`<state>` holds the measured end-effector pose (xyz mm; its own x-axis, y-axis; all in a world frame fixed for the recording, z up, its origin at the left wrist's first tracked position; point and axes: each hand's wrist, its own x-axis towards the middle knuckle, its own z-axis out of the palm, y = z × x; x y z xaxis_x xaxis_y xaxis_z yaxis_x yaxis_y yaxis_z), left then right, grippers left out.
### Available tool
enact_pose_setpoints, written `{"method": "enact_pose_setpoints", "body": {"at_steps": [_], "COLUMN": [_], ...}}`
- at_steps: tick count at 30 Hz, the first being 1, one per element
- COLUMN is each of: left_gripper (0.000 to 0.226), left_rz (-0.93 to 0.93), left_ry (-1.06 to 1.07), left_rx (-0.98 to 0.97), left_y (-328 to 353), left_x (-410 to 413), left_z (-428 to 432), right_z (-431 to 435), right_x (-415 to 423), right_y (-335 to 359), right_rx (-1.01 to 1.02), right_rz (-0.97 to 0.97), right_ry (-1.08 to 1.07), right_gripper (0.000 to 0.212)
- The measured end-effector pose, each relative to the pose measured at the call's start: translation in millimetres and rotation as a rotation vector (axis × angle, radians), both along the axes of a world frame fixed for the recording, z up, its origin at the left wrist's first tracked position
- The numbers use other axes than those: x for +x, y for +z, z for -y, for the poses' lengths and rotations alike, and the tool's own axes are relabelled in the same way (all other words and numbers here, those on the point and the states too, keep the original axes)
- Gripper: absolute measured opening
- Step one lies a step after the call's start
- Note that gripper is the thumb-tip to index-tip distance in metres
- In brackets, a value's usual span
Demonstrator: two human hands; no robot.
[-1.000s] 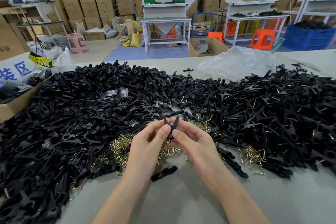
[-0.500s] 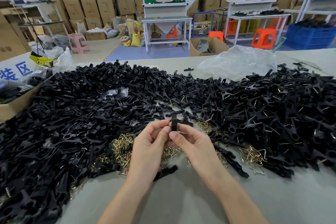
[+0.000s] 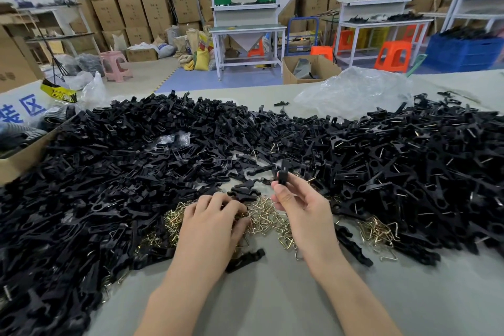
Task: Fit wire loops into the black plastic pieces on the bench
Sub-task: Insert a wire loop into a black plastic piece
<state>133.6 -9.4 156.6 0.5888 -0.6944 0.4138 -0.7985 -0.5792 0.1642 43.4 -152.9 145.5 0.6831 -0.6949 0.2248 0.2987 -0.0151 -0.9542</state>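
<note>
- One black piece (image 3: 282, 172) is pinched upright in our right hand (image 3: 302, 207), raised above the loops (image 3: 263, 217).
- Our left hand (image 3: 212, 224) curls its fingers onto the loops; we cannot tell whether it grips one.
- The box (image 3: 24, 157) at left holds dark items.

Black pieces (image 3: 136, 172) lie heaped across the bench (image 3: 272, 294); many on the right carry wire. Brass-coloured loops (image 3: 267, 218), bent into triangles, lie tangled at the heap's near edge, under the left hand's (image 3: 212, 221) curled fingers. One piece (image 3: 282, 172) stands upright, pinched in the right hand (image 3: 300, 204).
</note>
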Motion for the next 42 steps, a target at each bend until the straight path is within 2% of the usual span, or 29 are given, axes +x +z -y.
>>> {"method": "enact_pose_setpoints", "body": {"at_steps": [3, 5, 10, 14, 18, 21, 27, 31, 37, 40, 42], "left_gripper": [0.006, 0.001, 0.006, 0.008, 0.009, 0.014, 0.010, 0.008, 0.006, 0.007, 0.015], "left_rz": [-0.021, -0.108, -0.353, -0.645, -0.932, -1.045, -1.032, -0.955, -0.846, -0.955, -1.171], "left_ry": [-0.010, 0.004, 0.012, 0.005, -0.038, -0.069, -0.062, -0.051, -0.030, -0.058, -0.128], "left_rx": [-0.049, -0.117, -0.457, -0.707, -0.843, -0.844, -0.868, -0.797, -0.750, -0.744, -0.780], "left_y": [3, 4, 11, 19, 21, 22, 23, 22, 24, 25, 27], "left_x": [0, 0, -4, -4, -3, -4, -4, -7, -9, -11, -10], "left_z": [2, 1, 2, 3, 4, 5, 3, 4, 5, 5, 5], "right_z": [-2, -3, -5, -7, -9, -9, -9, -11, -13, -12, -12], "right_x": [0, -1, -4, -6, -5, -6, -6, -8, -10, -11, -11], "right_y": [0, 0, 1, 5, 4, 3, 1, 2, 3, 3, 5], "right_rx": [-0.028, -0.057, -0.096, -0.130, -0.190, -0.240, -0.301, -0.391, -0.502, -0.545, -0.583], "right_rz": [-0.021, -0.046, -0.075, -0.072, -0.124, -0.120, -0.140, -0.185, -0.225, -0.213, -0.197], "right_ry": [0.000, -0.007, 0.009, 0.078, 0.062, 0.070, 0.079, 0.069, 0.047, 0.043, 0.042], "right_gripper": [0.022, 0.021, 0.021, 0.029, 0.038, 0.043, 0.045, 0.051, 0.042, 0.042, 0.043]}}
